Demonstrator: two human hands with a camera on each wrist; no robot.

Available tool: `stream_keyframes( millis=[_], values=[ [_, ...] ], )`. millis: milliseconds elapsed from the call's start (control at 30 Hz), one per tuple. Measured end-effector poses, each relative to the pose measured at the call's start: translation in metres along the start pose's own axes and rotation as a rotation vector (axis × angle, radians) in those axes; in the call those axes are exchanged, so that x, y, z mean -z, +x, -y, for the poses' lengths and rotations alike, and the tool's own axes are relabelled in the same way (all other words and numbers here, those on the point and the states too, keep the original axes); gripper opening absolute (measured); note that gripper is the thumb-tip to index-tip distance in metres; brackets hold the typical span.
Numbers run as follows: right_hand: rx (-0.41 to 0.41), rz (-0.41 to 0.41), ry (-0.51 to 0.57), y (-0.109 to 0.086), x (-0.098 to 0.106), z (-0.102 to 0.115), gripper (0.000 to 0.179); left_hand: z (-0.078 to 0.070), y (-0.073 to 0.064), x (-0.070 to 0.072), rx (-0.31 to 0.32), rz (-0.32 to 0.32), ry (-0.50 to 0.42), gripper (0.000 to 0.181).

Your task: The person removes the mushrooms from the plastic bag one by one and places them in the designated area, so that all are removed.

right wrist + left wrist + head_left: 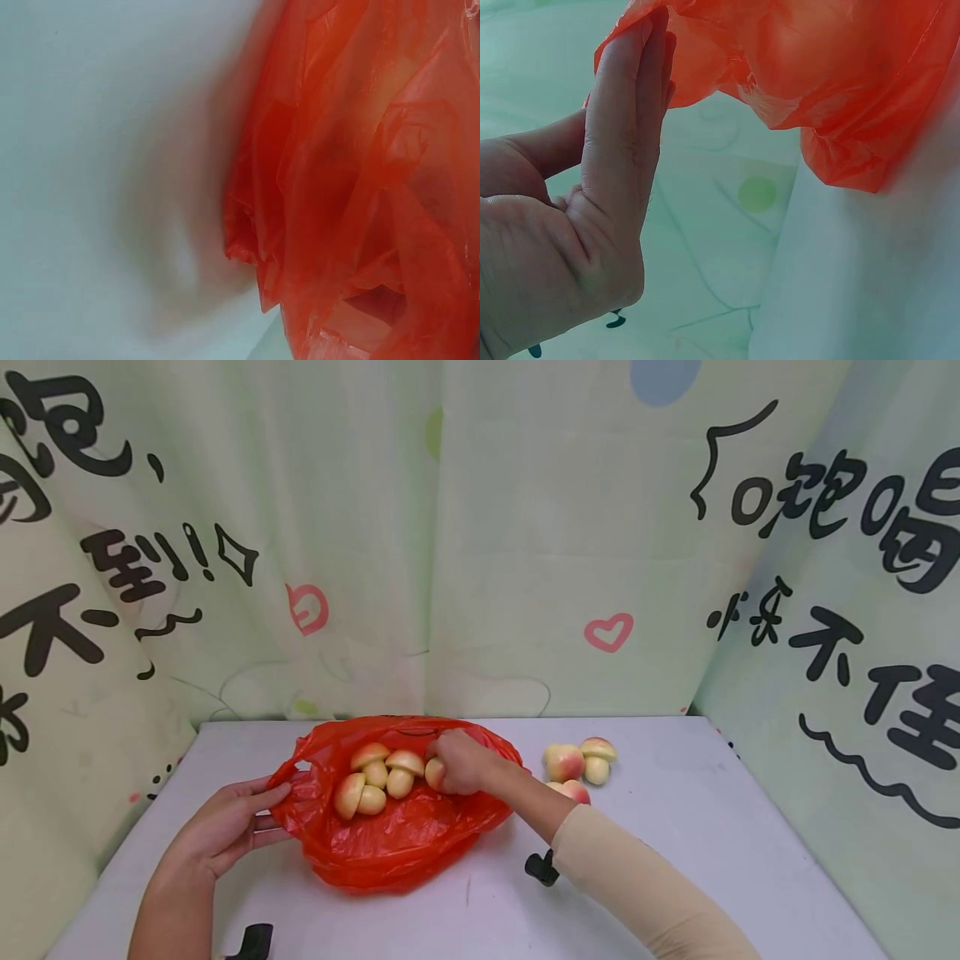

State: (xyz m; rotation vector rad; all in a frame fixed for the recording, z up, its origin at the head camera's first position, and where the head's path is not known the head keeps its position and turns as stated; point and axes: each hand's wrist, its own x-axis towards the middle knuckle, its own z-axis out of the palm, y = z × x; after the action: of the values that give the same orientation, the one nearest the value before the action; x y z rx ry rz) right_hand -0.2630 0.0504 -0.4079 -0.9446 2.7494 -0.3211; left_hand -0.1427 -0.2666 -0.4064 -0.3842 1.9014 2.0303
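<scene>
A red plastic bag [390, 860] lies on the table with its mouth spread wide. Several cream mushrooms [405, 768] with pinkish-tan caps are inside it. My left hand [225, 827] pinches the bag's left edge between thumb and fingers; in the left wrist view its long fingers [619, 127] lie against the red film. Reaching into the bag from the right, my right hand [465, 762] grips one mushroom [434, 773], partly covered by the fingers. The right wrist view has only the bag's crumpled side [337, 187], and the right hand is hidden there.
To the right of the bag, more mushrooms [597, 760] sit together on the white table [675, 827], one partly behind my right forearm. A pale curtain [525, 527] with dark writing hangs behind and at both sides. Black wrist mounts [542, 868] show near both arms.
</scene>
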Motion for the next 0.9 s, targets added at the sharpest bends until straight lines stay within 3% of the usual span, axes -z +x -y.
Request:
stream_keyframes(
  millis=[500, 900],
  values=[
    [0.028, -0.027, 0.007, -0.016, 0.008, 0.003, 0.036, 0.0, 0.001, 0.002, 0.003, 0.001, -0.003, 0.068],
    [0.025, -0.051, 0.086, -0.032, 0.01, 0.002, 0.041, 0.0, 0.0, 0.003, 0.0, 0.003, 0.002, 0.068]
  ],
)
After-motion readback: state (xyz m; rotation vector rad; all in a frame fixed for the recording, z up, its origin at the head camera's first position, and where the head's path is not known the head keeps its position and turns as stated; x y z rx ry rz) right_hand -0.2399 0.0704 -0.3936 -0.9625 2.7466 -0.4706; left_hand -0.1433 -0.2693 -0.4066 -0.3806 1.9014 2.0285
